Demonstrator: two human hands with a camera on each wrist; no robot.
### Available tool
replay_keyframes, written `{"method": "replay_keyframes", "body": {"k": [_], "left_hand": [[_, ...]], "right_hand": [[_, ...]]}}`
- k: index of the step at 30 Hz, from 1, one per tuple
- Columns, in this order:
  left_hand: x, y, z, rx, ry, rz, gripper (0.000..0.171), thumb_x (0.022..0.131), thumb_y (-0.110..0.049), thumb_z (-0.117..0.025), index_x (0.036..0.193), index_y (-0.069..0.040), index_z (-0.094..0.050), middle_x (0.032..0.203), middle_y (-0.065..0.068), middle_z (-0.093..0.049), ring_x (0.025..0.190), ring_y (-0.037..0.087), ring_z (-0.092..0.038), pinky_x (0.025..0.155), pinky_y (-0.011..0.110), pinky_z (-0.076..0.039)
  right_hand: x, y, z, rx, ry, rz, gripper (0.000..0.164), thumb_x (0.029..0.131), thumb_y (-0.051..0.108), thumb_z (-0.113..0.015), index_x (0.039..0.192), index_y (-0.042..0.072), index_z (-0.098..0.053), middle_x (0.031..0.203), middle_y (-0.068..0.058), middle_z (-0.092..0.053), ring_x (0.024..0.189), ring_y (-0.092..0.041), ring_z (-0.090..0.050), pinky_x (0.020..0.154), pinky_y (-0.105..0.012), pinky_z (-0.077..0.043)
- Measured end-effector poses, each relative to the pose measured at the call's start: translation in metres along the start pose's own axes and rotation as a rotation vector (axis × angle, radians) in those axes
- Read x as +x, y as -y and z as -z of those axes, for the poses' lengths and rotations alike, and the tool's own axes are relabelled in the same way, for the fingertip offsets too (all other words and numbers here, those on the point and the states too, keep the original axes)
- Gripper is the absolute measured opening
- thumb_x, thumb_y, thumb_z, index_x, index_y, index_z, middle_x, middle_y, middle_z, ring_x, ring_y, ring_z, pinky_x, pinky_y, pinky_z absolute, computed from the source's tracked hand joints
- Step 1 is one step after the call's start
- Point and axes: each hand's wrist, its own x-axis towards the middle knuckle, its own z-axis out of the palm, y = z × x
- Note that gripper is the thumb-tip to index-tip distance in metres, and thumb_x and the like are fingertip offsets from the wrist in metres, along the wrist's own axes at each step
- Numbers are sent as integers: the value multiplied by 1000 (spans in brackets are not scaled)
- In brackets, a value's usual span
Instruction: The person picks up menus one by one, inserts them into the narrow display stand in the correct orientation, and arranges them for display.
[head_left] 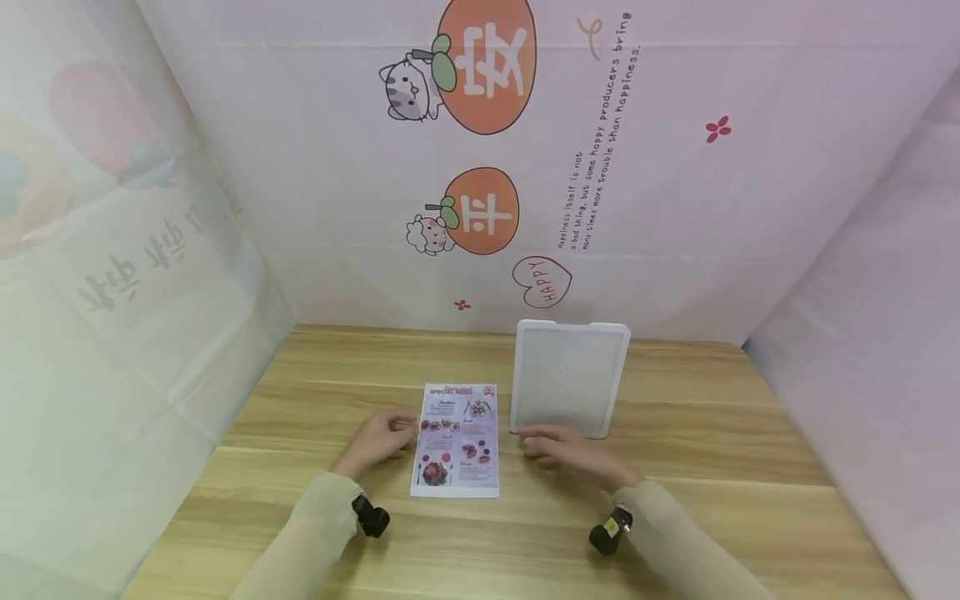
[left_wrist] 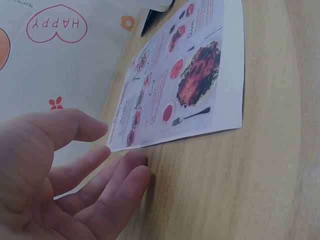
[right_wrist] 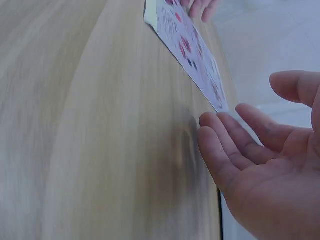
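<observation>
A printed menu sheet (head_left: 459, 442) headed "SPECIAL MENU", with food pictures, lies flat on the wooden table. Beside its left edge is my left hand (head_left: 385, 437), fingers loosely bent and nothing in them. The left wrist view shows the thumb and fingers of that hand (left_wrist: 85, 180) apart, close to the corner of the menu (left_wrist: 175, 75). My right hand (head_left: 573, 454) is to the right of the menu, in front of a white-framed panel (head_left: 567, 379) that stands upright. In the right wrist view its fingers (right_wrist: 220, 150) are relaxed and hold nothing.
The wooden table (head_left: 675, 417) meets a printed cloth backdrop (head_left: 637, 275) at its back edge. Cloth walls also rise at the left and right. Each wrist wears a small black camera, such as the right wrist camera (head_left: 609, 533).
</observation>
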Motion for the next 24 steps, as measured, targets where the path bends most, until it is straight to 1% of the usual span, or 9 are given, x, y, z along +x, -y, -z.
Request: {"method": "replay_keyframes", "body": {"k": [2, 6, 9, 12, 15, 20, 24], "left_hand": [[2, 2, 0, -9, 8, 8, 34, 93, -8, -68, 124, 6, -63, 102, 13, -69, 84, 23, -69, 72, 35, -60], [5, 5, -2, -6, 10, 31, 32, 92, -8, -70, 121, 4, -66, 100, 11, -69, 84, 22, -68, 72, 34, -60], [5, 5, -2, -8, -1, 40, 31, 92, -9, -70, 119, 4, -67, 99, 11, -69, 85, 23, -68, 73, 35, -60], [3, 4, -2, -30, -10, 48, 31, 92, -9, -70, 119, 6, -66, 101, 14, -68, 87, 25, -68, 74, 36, -60], [2, 2, -3, -38, -2, 65, 32, 93, -12, -69, 120, 5, -66, 105, 15, -68, 89, 25, -68, 75, 36, -60], [-1, -3, -6, -33, 33, 92, 37, 94, -16, -68, 125, 5, -64, 110, 15, -67, 92, 24, -68, 77, 36, -59], [-2, -5, -7, -41, 23, 109, 40, 94, -16, -68, 127, 6, -62, 112, 16, -67, 92, 24, -68, 78, 37, -59]], "right_hand": [[6, -2, -3, 29, 13, 5, 57, 107, 31, -48, 149, -6, -38, 149, -27, -42, 132, -41, -49, 110, -52, -36], [15, -6, -10, 68, 9, 9, 59, 107, 30, -48, 148, -10, -36, 149, -29, -41, 132, -40, -49, 111, -50, -36], [20, -7, -16, 132, 0, 20, 60, 107, 27, -49, 147, -14, -33, 148, -31, -40, 133, -41, -48, 110, -47, -38], [24, -6, -20, 204, -2, 40, 60, 107, 24, -49, 146, -18, -30, 147, -35, -38, 133, -43, -46, 109, -45, -39], [28, -5, -23, 259, -1, 47, 57, 107, 19, -47, 145, -20, -29, 147, -36, -38, 135, -44, -43, 110, -46, -38], [33, -3, -29, 292, 3, 42, 53, 107, 14, -46, 144, -20, -31, 146, -35, -40, 135, -44, -43, 111, -47, -37], [36, -2, -32, 290, 1, 41, 53, 107, 14, -47, 145, -19, -31, 146, -34, -40, 135, -43, -44, 111, -46, -37]]}}
